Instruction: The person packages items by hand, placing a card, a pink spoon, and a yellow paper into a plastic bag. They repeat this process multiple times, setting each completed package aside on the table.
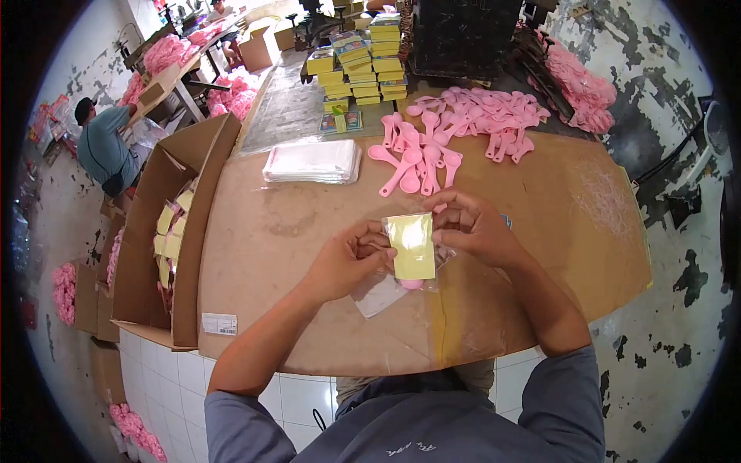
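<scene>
A clear plastic bag (412, 247) with a yellow card and a pink spoon inside is held upright over the cardboard-topped table. The spoon's rounded end shows below the card. My left hand (356, 258) pinches the bag's left edge between thumb and fingers. At the upper right corner, my right hand (471, 228) grips the bag with its fingers bent. Beneath the bag lies a whitish flat sheet or bag (384, 297), partly covered. Just beyond my hands lies a pile of pink spoons (413, 158).
A stack of clear bags (312, 162) lies at the left. More pink spoons (494, 116) and stacked yellow card packs (355, 65) are farther back. A cardboard box (208, 193) holding filled bags stands at the table's left edge. Another person (108, 147) sits beyond it.
</scene>
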The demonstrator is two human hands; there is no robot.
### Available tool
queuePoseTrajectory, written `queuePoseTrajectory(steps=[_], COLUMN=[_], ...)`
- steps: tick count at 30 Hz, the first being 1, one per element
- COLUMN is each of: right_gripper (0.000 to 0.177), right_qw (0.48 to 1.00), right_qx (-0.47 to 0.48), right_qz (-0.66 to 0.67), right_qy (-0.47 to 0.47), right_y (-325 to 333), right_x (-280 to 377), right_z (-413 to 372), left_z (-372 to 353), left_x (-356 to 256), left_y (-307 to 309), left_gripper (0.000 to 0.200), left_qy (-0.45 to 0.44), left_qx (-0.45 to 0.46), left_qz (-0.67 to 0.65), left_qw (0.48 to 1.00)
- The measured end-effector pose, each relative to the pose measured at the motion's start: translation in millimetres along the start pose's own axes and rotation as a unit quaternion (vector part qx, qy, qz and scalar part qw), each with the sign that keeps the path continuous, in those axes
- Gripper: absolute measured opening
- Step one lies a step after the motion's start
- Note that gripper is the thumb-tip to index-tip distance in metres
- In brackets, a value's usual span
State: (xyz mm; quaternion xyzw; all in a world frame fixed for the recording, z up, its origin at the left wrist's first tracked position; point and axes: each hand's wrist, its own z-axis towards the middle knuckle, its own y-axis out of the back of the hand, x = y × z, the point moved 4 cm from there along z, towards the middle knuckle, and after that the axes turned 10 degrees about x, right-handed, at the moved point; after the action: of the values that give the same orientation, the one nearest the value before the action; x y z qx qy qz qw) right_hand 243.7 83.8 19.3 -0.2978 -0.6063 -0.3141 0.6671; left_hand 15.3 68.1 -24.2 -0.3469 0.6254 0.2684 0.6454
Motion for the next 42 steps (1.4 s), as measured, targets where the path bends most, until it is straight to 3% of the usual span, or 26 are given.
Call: queuePoseTrajectory(steps=[2,4,7,10,12,15,16,18,20,22,24,27,28,29,30,31,34,37,40,42], right_gripper=[0.022,0.019,0.017,0.019,0.018,0.015,0.014,0.013,0.012,0.012,0.015,0.019,0.021,0.023,0.026,0.036,0.036,0.032,0.027,0.027], right_qw=[1.0,0.998,0.995,0.995,0.992,0.993,0.994,0.997,0.998,0.998,0.999,0.975,0.988,0.959,0.89,0.713,0.602,0.725,0.717,0.765], right_qx=[-0.02,-0.039,-0.076,-0.089,-0.111,-0.088,-0.072,-0.049,-0.033,-0.024,-0.039,-0.009,-0.125,-0.236,-0.337,-0.32,-0.343,-0.339,-0.334,-0.221], right_qz=[-0.006,-0.03,0.018,-0.01,-0.032,-0.037,-0.034,-0.03,-0.038,-0.057,0.004,0.125,-0.016,-0.156,-0.289,-0.586,-0.716,-0.594,-0.6,-0.603], right_qy=[0.013,0.031,-0.062,-0.046,-0.051,-0.065,-0.072,-0.044,-0.024,-0.009,0.034,0.184,0.092,-0.005,-0.102,-0.214,-0.092,-0.079,-0.122,-0.055], right_y=[5.2,24.1,39.7,52.6,57.3,69.6,74.5,81.1,88.8,96.9,116.3,193.2,215.8,236.7,259.0,284.6,273.3,248.8,211.4,169.3], right_x=[-2.3,-12.4,-1.9,-0.2,-1.4,-8.9,-10.8,0.7,23.9,57.7,81.4,80.0,70.8,63.1,52.3,22.7,26.2,47.5,50.3,38.3], right_z=[1.9,5.6,-2.5,-6.7,-5.9,-6.4,-8.2,-15.0,-29.0,-49.0,-83.1,-126.5,-133.5,-141.2,-154.6,-175.2,-181.5,-169.6,-140.3,-108.6], left_z=[-0.8,-6.6,-20.4,-48.9,-65.5,-63.0,-56.5,-34.5,-17.2,0.5,3.5,1.8,1.4,1.1,0.5,1.3,2.7,5.0,5.8,5.8], left_x=[-7.5,-25.6,-49.5,-76.2,-91.4,-64.8,-60.0,-44.8,-43.2,-10.1,-7.4,-14.9,-15.1,-15.2,-15.0,-14.9,-13.3,-8.5,-4.1,-1.6], left_y=[5.4,22.3,69.0,130.4,153.9,178.5,172.2,137.7,94.6,70.9,34.1,2.5,-3.1,-8.5,-13.5,-16.8,-22.4,-23.2,-15.2,-12.7], left_gripper=[0.039,0.034,0.031,0.037,0.038,0.043,0.044,0.047,0.043,0.036,0.031,0.037,0.037,0.038,0.039,0.039,0.039,0.037,0.033,0.03], left_qy=[-0.007,-0.028,-0.11,-0.278,-0.373,-0.351,-0.325,-0.271,-0.154,-0.103,-0.104,-0.1,-0.109,-0.118,-0.127,-0.13,-0.125,-0.103,-0.082,-0.052], left_qx=[-0.002,-0.082,-0.235,-0.392,-0.429,-0.428,-0.409,-0.367,-0.339,-0.265,-0.183,-0.074,-0.083,-0.092,-0.103,-0.107,-0.122,-0.124,-0.11,-0.096], left_qz=[-0.011,0.015,0.028,-0.004,-0.111,-0.129,-0.107,-0.067,0.007,0.094,0.212,0.321,0.355,0.388,0.421,0.446,0.503,0.51,0.476,0.437], left_qw=[1.0,0.996,0.965,0.877,0.815,0.823,0.846,0.887,0.928,0.954,0.954,0.939,0.925,0.909,0.892,0.879,0.846,0.845,0.868,0.893])
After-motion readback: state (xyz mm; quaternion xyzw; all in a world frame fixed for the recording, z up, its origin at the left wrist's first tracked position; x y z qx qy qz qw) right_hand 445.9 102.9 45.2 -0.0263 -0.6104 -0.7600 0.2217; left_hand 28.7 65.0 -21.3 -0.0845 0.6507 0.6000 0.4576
